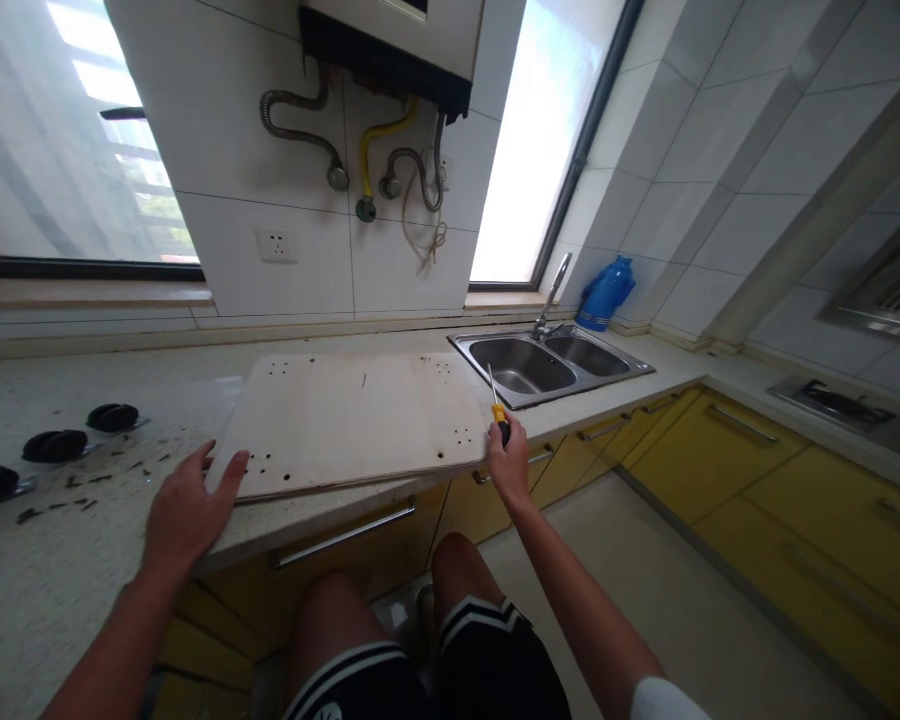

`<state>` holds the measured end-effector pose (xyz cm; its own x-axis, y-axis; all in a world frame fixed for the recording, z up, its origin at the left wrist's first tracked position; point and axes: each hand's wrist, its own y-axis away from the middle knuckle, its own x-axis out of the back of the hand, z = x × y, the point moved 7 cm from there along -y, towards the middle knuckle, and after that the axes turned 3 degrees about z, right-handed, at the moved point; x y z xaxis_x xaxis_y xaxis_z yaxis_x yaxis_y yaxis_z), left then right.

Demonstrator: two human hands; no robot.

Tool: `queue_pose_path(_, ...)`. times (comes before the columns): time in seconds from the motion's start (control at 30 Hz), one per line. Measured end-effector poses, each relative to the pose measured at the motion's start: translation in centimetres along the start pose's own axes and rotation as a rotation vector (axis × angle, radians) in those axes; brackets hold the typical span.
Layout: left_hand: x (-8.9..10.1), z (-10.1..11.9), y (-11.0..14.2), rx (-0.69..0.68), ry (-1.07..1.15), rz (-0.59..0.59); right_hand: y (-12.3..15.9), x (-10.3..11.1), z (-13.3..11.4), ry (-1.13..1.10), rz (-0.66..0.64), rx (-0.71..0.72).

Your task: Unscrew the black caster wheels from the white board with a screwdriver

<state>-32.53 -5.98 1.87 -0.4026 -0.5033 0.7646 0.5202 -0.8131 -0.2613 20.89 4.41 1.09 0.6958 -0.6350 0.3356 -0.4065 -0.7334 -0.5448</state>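
A pale wooden board (352, 420) with rounded corners lies flat on the countertop. Small drilled holes cluster near its corners, and a thin dark screw-like piece (364, 380) rests on it. At the board's near left corner is my left hand (187, 510), its thumb and fingers apart at the edge. My right hand (508, 462) is closed round the yellow and black handle of a screwdriver (499, 412) beside the board's right end, with the metal shaft pointing up. Black caster wheels (54, 446) and scattered dark screws (94, 480) lie to the left of my left hand.
A steel double sink (521, 365) with a faucet (549, 300) is set in the counter on the right. Behind it stands a blue thermos-like flask (605, 293). Yellow cabinets (690, 440) run below the counter. A water heater (394, 50) with hoses hangs on the wall.
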Motion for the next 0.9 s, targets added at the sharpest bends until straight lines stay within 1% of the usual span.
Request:
queue_pose_path(0.07, 0.1, -0.1, 0.0, 0.003, 0.006, 0.008, 1.3, -0.4, -0.7, -0.018, 0.032, 0.017)
queue_pose_path(0.13, 0.4, -0.2, 0.1, 0.008, 0.016, 0.032, 1.7, -0.6, -1.2, -0.024, 0.067, 0.029)
queue_pose_path(0.2, 0.6, -0.6, 0.2, 0.035, 0.024, 0.061, 1.2, -0.8, -1.4, -0.022, 0.090, 0.039)
queue_pose_path(0.3, 1.0, -1.1, 0.7, 0.059, 0.047, 0.111, -0.7, -1.5, -1.3, -0.009, 0.091, 0.057)
queue_pose_path(0.4, 1.2, -1.1, 1.1, 0.059, 0.124, 0.146, -3.2, -2.4, -0.8, 0.015, 0.062, 0.076)
queue_pose_path(0.53, 1.1, -0.8, 1.6, 0.048, 0.196, 0.131, -5.3, -3.2, 0.3, 0.046, 0.042, 0.089)
queue_pose_path(0.67, 1.6, -0.9, 1.9, 0.023, 0.132, 0.193, -5.4, -3.1, 1.5, 0.084, 0.070, 0.045)
queue_pose_path(0.77, 1.8, -0.8, 2.2, -0.026, 0.088, 0.243, -5.1, -2.8, 2.0, 0.109, 0.085, 0.007)
queue_pose_path(0.9, 2.0, -0.6, 2.4, -0.085, 0.077, 0.253, -5.0, -2.6, 2.5, 0.127, 0.097, -0.051)
